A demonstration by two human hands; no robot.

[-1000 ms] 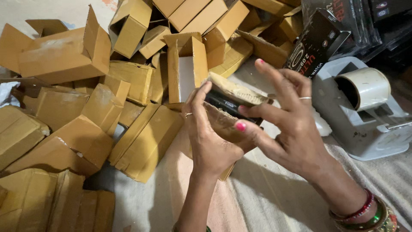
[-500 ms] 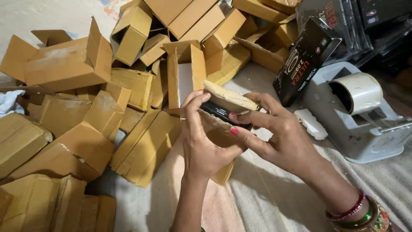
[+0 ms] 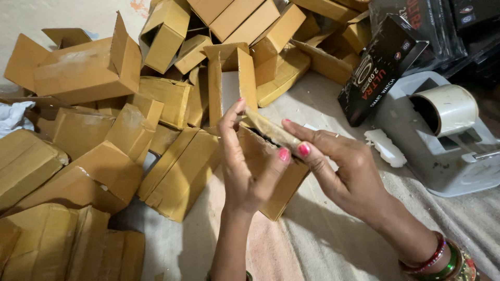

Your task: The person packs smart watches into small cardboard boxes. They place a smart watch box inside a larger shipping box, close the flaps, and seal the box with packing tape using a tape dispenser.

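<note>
From the head camera, looking down: both hands meet over a small brown cardboard box (image 3: 271,174), plain kraft board, a little scuffed, held just above the pale cloth (image 3: 333,244) that covers the floor. The left hand (image 3: 245,166) clasps the box from its near side, fingers up along the edge and thumb pressed across the front. The right hand (image 3: 344,171) grips the top flap (image 3: 268,130), thumb under and fingers stretched flat along it, so the flap sits tilted and nearly shut. A thin dark gap shows under that flap; what is inside the box I cannot make out. The lower part of the box is in shadow and its far side is covered by the left palm.

Behind the hands lies a heap of similar cardboard boxes (image 3: 88,73), some open with flaps up, some flattened, several cut off by the left and top edges. One open box (image 3: 229,78) stands upright just beyond the left fingertips. To the right a black product carton (image 3: 380,67) leans against a grey tape dispenser (image 3: 453,156) carrying a roll of tape (image 3: 448,109); the dispenser runs out of frame. More black packaging at the top right is too cropped to tell apart. Bangles (image 3: 442,260) ring the right wrist at the corner.
</note>
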